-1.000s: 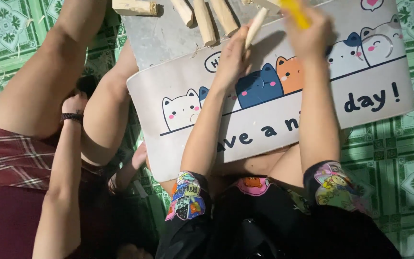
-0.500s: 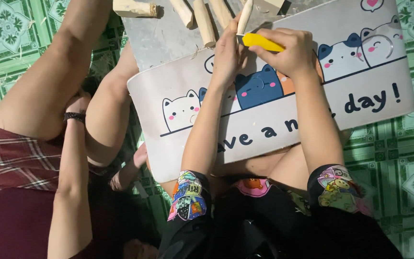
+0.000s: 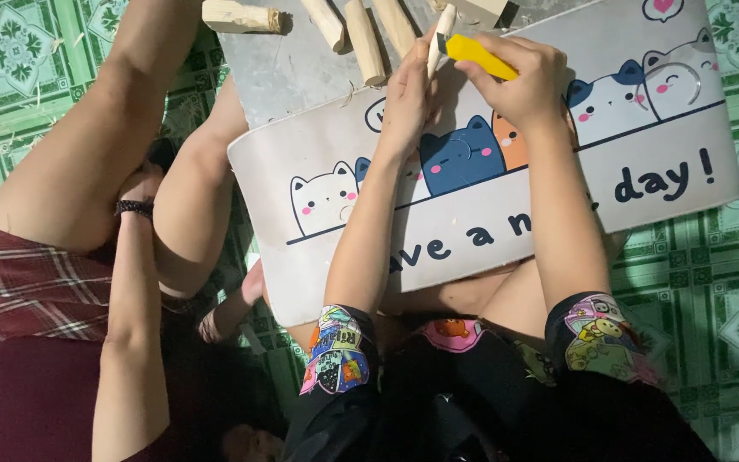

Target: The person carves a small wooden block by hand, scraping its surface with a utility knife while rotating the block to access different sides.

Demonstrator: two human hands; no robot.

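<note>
**Whittling a pale stick over a cartoon-cat mat**

The left hand is clenching a slim, pale wooden stick, holding it nearly upright at about twelve o'clock in the view. The right hand is gripping a yellow-handled knife, fingers wrapped tight round the handle, with the tool's front end touching the stick near its upper part; the blade itself is too small to make out.

As a judgement, the work is sitting somewhere in the middle: the held stick is looking smooth and already thinned, while several chunkier wooden pieces are lying at eleven o'clock on a grey slab, squarer and rougher. A blocky offcut is lying at ten o'clock. Fine shavings are showing on the slab.

The mat is glossy and light grey, printed with cartoon cats, and is covering the person's lap. The floor is green patterned tile. At nine o'clock, another person's arm with a dark wristband is resting beside a plaid garment.
</note>
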